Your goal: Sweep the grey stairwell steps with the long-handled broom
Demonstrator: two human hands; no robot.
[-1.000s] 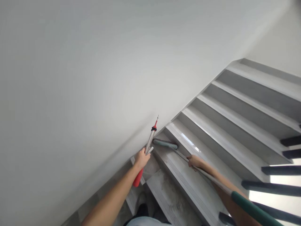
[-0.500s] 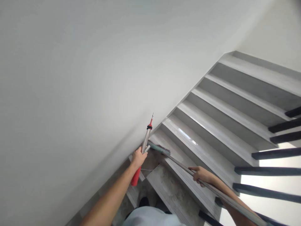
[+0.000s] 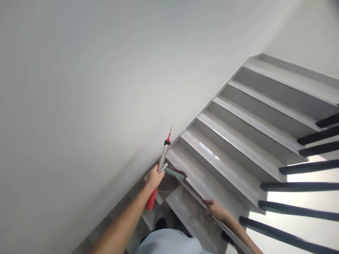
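My left hand (image 3: 155,178) is closed around a silver tube (image 3: 163,155) with a red tip, a black ring and a thin metal point at its upper end. A thick red section (image 3: 151,200) shows below the fist. A second short silver tube end sticks out beside my fingers. My right hand (image 3: 217,210) grips the long grey handle of a broom (image 3: 192,192). Its pale green head with dark reddish bristles lies at the wall end of a step, just right of my left hand, which partly hides the area. A thin pale line runs below the broom head.
Grey stone stairs (image 3: 222,132) rise to the upper right along a white wall (image 3: 106,88). Dark balusters (image 3: 309,171) line the right side. A lower step (image 3: 185,203) with brownish marks lies beneath the broom handle. My dark shoe (image 3: 161,223) shows at the bottom.
The broom head has moved down off the step edge, slightly left. My right hand has moved down and left with the handle. My left hand stays nearly in place.
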